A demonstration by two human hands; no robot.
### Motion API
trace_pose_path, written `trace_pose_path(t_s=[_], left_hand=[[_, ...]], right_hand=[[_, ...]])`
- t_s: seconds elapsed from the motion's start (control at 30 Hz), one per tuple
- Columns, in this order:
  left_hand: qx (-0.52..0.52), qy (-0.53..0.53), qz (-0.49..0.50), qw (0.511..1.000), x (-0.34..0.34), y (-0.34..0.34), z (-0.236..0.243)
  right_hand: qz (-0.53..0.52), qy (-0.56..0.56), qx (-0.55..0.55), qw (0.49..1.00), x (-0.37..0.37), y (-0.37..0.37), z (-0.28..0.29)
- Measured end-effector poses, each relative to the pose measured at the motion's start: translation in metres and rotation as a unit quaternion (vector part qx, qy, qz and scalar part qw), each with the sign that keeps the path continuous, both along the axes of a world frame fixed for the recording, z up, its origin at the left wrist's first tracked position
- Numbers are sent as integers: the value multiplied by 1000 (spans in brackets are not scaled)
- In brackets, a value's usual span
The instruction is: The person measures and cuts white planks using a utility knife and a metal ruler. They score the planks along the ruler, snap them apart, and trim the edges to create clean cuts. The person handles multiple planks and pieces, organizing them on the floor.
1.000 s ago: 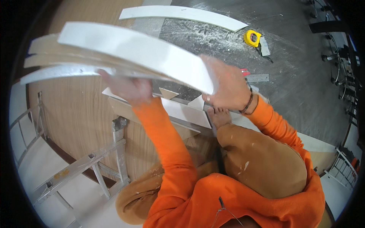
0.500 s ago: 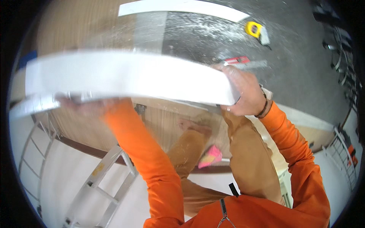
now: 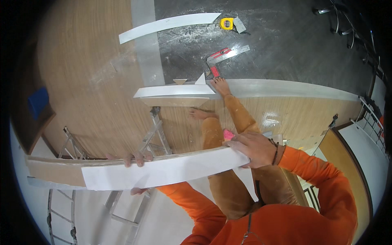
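Observation:
A long white board [image 3: 171, 169] spans the view in front of me, with a brown section [image 3: 55, 172] at its left end. Layered edges along its top suggest more than one strip lies together. My left hand [image 3: 140, 158] is closed around it left of centre, fingers over the top edge and thumb tip below; the board hides the palm. At the right end, my right hand [image 3: 256, 150] grips the board, fingers across the top corner. Beyond it on the platform rest a white strip [image 3: 175, 90] and a tan strip [image 3: 175, 101].
My bare feet rest on a wood-look platform [image 3: 286, 105]. Past it lie a square with a red knife [image 3: 220, 55], a yellow tape measure [image 3: 226, 23] and a curved white strip [image 3: 169, 23]. A stepladder [image 3: 157, 132] stands below left; a pink item [image 3: 228, 134] lies by my leg.
Both hands have brought the board down and closer to my body. Its brown left section now shows, and the strips on the platform have come into view beyond it.

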State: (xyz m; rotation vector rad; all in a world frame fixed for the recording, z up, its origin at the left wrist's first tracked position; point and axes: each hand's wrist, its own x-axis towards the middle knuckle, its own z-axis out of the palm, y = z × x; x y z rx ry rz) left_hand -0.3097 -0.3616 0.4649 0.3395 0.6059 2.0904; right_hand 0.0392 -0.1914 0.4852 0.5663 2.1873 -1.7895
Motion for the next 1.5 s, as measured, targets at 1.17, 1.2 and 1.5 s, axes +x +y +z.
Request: trace_pose_path(t_s=[1.17, 1.2, 1.5], left_hand=[[-150, -357, 154, 909, 139, -55, -151], [-150, -356, 151, 910, 139, -58, -154], [-181, -309, 128, 925, 141, -75, -170]], right_hand=[[171, -201, 359, 895, -202, 6, -473], [183, -189, 339, 903, -213, 5, -479], [336, 28, 353, 873, -227, 4, -546]])
